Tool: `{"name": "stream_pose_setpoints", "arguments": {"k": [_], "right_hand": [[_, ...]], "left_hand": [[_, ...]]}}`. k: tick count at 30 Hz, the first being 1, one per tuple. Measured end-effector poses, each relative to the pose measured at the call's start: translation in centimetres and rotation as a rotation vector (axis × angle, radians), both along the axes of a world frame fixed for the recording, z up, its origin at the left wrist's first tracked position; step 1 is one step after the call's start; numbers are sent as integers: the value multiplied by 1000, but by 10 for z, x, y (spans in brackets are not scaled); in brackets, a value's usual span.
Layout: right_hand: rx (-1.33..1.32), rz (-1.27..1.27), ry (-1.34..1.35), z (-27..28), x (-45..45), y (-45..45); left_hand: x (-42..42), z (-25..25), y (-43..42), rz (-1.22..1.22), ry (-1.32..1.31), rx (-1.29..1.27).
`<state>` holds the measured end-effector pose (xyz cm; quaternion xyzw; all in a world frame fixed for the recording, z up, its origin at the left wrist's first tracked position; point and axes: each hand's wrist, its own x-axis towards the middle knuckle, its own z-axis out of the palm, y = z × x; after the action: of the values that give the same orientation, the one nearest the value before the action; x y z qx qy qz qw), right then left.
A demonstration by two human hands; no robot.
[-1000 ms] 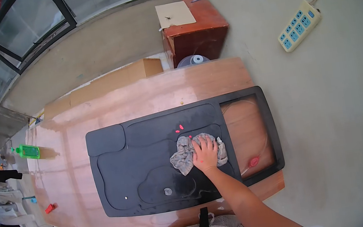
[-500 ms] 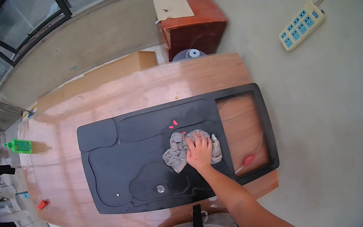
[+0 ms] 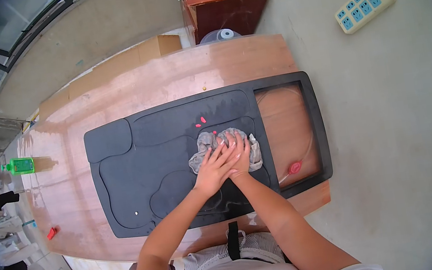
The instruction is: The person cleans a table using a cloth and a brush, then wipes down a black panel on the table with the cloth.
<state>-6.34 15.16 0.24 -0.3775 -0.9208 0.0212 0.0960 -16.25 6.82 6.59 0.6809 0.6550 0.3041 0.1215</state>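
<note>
A black molded panel (image 3: 122, 177) with a rectangular opening at its right lies on the wooden table (image 3: 71, 212). On its right part sits a crumpled grey cloth (image 3: 196, 162). My right hand (image 3: 240, 156) presses down on the cloth with its fingers spread. Over its near side lies my left hand (image 3: 213, 170), fingers stretched out, overlapping the right hand and reaching the cloth. Small pink-red pieces (image 3: 203, 120) rest on the panel just beyond the cloth. Inside the opening, a round red object (image 3: 294, 167) with a thin clear line lies on the table.
A green bottle (image 3: 20, 166) stands at the table's left, with a small red object (image 3: 52, 233) nearer me. Beyond the table are a cardboard box (image 3: 121, 62) and a red-brown cabinet (image 3: 225, 10). A power strip (image 3: 365, 5) is at the upper right.
My left hand has come up from near my body onto my right hand and the cloth. The camera view has tilted, so the table and panel appear higher.
</note>
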Motion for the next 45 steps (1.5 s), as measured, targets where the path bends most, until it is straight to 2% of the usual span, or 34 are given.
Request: {"name": "stream_pose_setpoints", "arguments": {"k": [5, 6, 7, 9, 12, 14, 15, 19, 23, 26, 31, 36, 39, 41, 42, 45], "right_hand": [[-88, -7, 78, 15, 0, -1], [-92, -2, 80, 20, 0, -1], [-96, 2, 83, 23, 0, -1], [-106, 4, 112, 22, -2, -1], [-146, 30, 96, 26, 0, 5], [-207, 85, 95, 34, -1, 20], [-147, 81, 145, 34, -7, 29], [-150, 32, 244, 36, -54, 72], [-72, -64, 314, 25, -75, 74], [-176, 61, 245, 23, -46, 61], [-283, 189, 147, 35, 46, -20], [-194, 193, 216, 30, 24, 3], [-149, 37, 210, 41, -35, 51], [-75, -62, 211, 28, -76, 77], [-37, -114, 208, 29, -89, 85], [-117, -63, 125, 30, -90, 90]], "left_hand": [[-15, -31, 8, 66, 39, 183], [-15, -39, 12, 200, 16, 140], [-23, -24, 22, 343, -166, 185], [-21, -10, 30, 628, 46, 93], [-21, -29, 19, 231, 215, -167], [-20, -35, 14, 278, 153, -164], [-18, -39, 11, 303, 118, -174], [-53, -38, 50, 346, 268, -242], [-70, -48, 67, 324, 138, -205], [-59, -44, 46, 253, 39, -178], [4, -25, -46, 77, 106, -347], [6, -35, -29, 221, 235, -270], [-34, -35, 42, 366, 343, -319], [-58, -49, 82, 445, 368, -275], [-68, -50, 97, 451, 347, -277], [-81, -57, 100, 374, 280, -263]]}}
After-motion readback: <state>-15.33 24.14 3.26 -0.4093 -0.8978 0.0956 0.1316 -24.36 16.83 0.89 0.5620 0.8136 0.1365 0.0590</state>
